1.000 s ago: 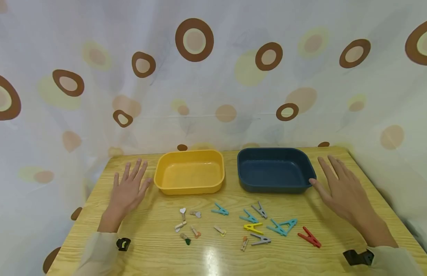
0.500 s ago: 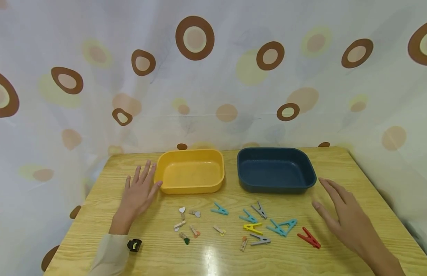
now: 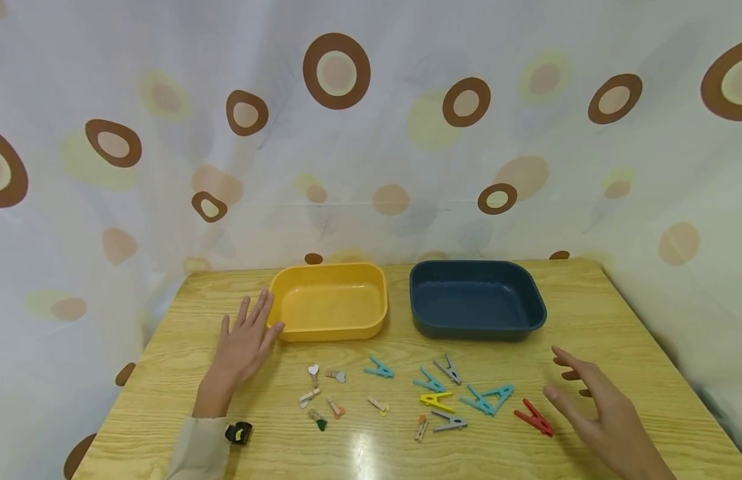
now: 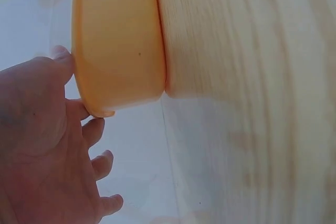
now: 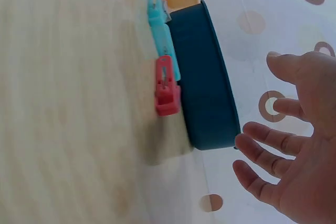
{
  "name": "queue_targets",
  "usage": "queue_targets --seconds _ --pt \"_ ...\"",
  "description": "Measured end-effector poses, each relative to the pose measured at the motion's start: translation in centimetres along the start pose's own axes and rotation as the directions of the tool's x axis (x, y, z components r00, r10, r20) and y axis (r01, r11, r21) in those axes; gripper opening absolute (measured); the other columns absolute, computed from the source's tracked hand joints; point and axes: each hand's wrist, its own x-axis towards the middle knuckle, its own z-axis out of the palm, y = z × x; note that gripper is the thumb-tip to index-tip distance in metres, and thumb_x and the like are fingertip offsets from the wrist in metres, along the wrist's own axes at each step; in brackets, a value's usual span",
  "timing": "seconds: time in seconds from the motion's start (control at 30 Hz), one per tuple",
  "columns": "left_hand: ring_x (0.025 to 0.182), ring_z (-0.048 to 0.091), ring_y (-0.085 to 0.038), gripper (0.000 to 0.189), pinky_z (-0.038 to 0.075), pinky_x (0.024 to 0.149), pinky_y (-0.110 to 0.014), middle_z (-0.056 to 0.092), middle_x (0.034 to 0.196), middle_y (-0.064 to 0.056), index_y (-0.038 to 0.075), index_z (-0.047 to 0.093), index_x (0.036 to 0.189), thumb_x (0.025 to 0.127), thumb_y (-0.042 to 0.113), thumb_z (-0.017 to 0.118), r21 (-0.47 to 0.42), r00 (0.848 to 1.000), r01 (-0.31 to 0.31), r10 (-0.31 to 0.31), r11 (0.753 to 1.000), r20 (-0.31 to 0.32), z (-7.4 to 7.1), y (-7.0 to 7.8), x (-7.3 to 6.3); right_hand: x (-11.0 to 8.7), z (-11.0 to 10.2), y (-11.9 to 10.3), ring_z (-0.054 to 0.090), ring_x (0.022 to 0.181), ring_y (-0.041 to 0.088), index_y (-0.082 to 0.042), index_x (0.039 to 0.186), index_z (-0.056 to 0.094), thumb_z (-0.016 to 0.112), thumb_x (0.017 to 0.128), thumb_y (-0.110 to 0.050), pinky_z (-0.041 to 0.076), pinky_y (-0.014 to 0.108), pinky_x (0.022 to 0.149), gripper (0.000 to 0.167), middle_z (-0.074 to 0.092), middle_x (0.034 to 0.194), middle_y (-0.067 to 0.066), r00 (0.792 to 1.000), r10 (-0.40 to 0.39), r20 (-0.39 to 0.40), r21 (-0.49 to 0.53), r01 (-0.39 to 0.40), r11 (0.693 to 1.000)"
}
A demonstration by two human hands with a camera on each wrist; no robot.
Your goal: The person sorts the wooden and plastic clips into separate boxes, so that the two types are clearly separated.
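My left hand (image 3: 241, 350) is at the left end of the yellow plastic basin (image 3: 331, 334), fingers spread and fairly straight. Its thumb and index finger appear to touch the basin's rim (image 4: 79, 72) in the left wrist view. Over the right part of the table, my right hand (image 3: 607, 413) hovers with loosely bent fingers and nothing in it. Nearest to it lies a red plastic clothespin (image 3: 535, 419). Left of that are turquoise clothespins (image 3: 491, 399), a yellow clothespin (image 3: 437, 401) and grey clothespins (image 3: 449, 421).
A dark blue basin (image 3: 479, 331) stands at the back, right of the yellow one. Several small wooden clothespins (image 3: 379, 405) with hearts lie on the wood-grain table (image 3: 275, 447), mostly at left. A patterned curtain (image 3: 371, 133) hangs behind.
My left hand has moved right, up to the yellow basin. My right hand has come down and back from beside the blue basin towards the red clothespin, its fingers bending more.
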Motion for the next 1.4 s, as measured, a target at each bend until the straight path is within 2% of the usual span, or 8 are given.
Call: queue_targets --seconds 0.2,0.37,0.63,0.97,1.1,1.23,1.4 --pt "0.156 0.006 -0.041 0.07 0.004 0.115 -0.074 0.012 0.172 -0.009 0.007 0.015 0.165 0.112 0.049 0.031 0.008 0.999 0.017 -0.018 1.0 0.03 -0.7 0.3 0.0 -0.9 1.1 0.3 0.058 0.096 0.002 -0.015 0.148 0.054 0.081 0.092 -0.022 0.052 0.024 0.07 0.063 0.067 0.124 0.006 0.998 0.048 0.038 -0.002 -0.048 0.999" --pt "0.156 0.006 -0.041 0.07 0.006 0.115 -0.074 0.013 0.171 -0.009 0.007 0.016 0.165 0.112 0.05 0.032 0.001 1.0 0.015 -0.015 1.0 0.025 -0.5 0.3 0.1 -1.8 1.8 0.2 0.06 0.088 0.005 -0.014 0.142 0.059 0.083 0.089 -0.024 0.053 0.025 0.066 0.059 0.069 0.115 0.002 0.993 0.097 0.069 0.017 -0.098 0.995" --pt "0.156 0.006 -0.041 0.07 0.006 0.115 -0.075 0.012 0.172 -0.009 0.007 0.016 0.165 0.112 0.049 0.032 -0.009 1.0 0.014 -0.014 1.0 0.016 -0.4 0.2 0.0 -2.2 2.2 0.2 0.057 0.081 0.002 -0.012 0.133 0.063 0.082 0.09 -0.035 0.047 0.023 0.062 0.052 0.068 0.107 0.0 0.955 0.226 0.192 0.051 -0.239 0.97" --pt "0.156 0.006 -0.042 0.07 0.006 0.114 -0.076 0.013 0.171 -0.009 0.007 0.017 0.165 0.111 0.049 0.033 -0.018 1.0 0.016 -0.015 1.0 0.013 -0.4 0.1 0.0 -2.6 2.5 0.7 0.05 0.07 0.004 -0.008 0.116 0.071 0.084 0.087 -0.023 0.041 0.024 0.059 0.035 0.061 0.086 -0.005 0.944 0.239 0.226 0.044 -0.255 0.966" --pt "0.155 0.007 -0.042 0.071 0.006 0.114 -0.075 0.014 0.171 -0.01 0.007 0.016 0.165 0.111 0.049 0.033 -0.012 1.0 0.014 -0.014 1.0 0.014 -0.3 0.2 0.0 -2.8 2.6 0.9 0.049 0.069 0.003 -0.011 0.11 0.073 0.084 0.087 -0.019 0.043 0.024 0.06 0.027 0.059 0.081 -0.008 0.951 0.219 0.216 0.029 -0.23 0.973" --pt "0.155 0.007 -0.042 0.071 0.006 0.115 -0.075 0.014 0.171 -0.01 0.007 0.016 0.165 0.111 0.049 0.033 -0.008 1.0 0.014 -0.014 1.0 0.023 -0.2 0.3 -0.1 -3.0 2.7 0.9 0.05 0.069 0.002 -0.011 0.109 0.074 0.084 0.086 -0.015 0.044 0.024 0.061 0.026 0.059 0.08 -0.01 0.958 0.207 0.197 0.015 -0.214 0.977" --pt "0.155 0.009 -0.043 0.07 0.006 0.115 -0.075 0.014 0.171 -0.01 0.007 0.015 0.165 0.112 0.049 0.033 -0.004 0.999 0.018 -0.017 1.0 0.026 -0.3 0.3 -0.1 -3.0 2.6 0.7 0.051 0.069 0.002 -0.01 0.113 0.073 0.083 0.088 -0.017 0.044 0.024 0.059 0.029 0.061 0.081 -0.007 0.947 0.242 0.209 0.021 -0.252 0.967"
